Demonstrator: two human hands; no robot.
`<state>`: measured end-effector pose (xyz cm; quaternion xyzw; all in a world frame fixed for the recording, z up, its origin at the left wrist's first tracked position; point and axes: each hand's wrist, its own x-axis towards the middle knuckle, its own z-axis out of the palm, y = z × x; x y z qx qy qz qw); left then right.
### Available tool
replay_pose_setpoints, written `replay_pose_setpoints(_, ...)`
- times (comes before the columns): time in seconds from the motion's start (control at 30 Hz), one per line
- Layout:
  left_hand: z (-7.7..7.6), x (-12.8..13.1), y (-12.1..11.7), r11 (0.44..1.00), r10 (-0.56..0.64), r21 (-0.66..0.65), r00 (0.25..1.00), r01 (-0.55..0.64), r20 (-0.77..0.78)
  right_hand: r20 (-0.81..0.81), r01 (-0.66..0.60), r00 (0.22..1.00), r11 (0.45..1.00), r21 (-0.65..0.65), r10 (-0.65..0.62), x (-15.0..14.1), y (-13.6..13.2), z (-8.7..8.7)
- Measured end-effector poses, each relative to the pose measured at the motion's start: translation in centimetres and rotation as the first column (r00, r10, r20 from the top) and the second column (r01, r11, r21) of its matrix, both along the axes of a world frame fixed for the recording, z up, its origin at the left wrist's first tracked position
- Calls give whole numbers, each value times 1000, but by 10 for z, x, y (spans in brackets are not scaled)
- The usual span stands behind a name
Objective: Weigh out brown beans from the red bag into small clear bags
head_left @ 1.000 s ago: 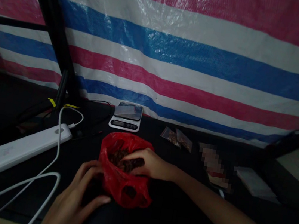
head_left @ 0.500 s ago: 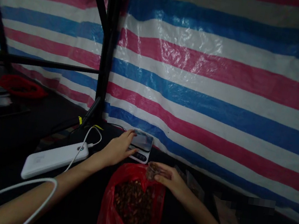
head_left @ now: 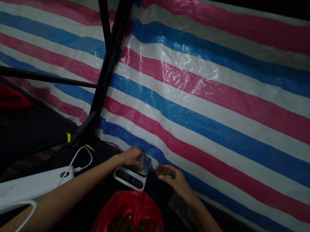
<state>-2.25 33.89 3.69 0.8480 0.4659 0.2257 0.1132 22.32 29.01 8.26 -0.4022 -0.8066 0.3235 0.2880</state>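
My left hand (head_left: 131,157) reaches over the digital kitchen scale (head_left: 130,178), thumb and fingers apart above its dark, shiny plate. Whether the fingertips touch the plate is hard to see. To the right of the scale, my right hand (head_left: 175,181) grips a small clear plastic cup (head_left: 161,169) with brown bits in it, thumb on the near side and fingers on the far side. Below both hands stands a red plastic bag (head_left: 100,217), its mouth open, full of small brown pieces (head_left: 127,231) that look like nuts or seeds.
A white power bank (head_left: 22,189) with a white cable lies by my left forearm. Clear packets (head_left: 181,210) lie under my right forearm. Another red bag (head_left: 21,102) sits far left. A black metal post (head_left: 108,65) and a striped tarp (head_left: 216,118) stand behind.
The view has tilted up and shifted. My right hand has carried the cup from over the red bag toward the scale's right side. My left hand has moved further back over the scale.
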Motion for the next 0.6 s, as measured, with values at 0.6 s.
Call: replay_pose_setpoints(0.6,14,15,-17,819,-24,-263,488,511,873,468,-26,854,880,475,-227,-43,23,41)
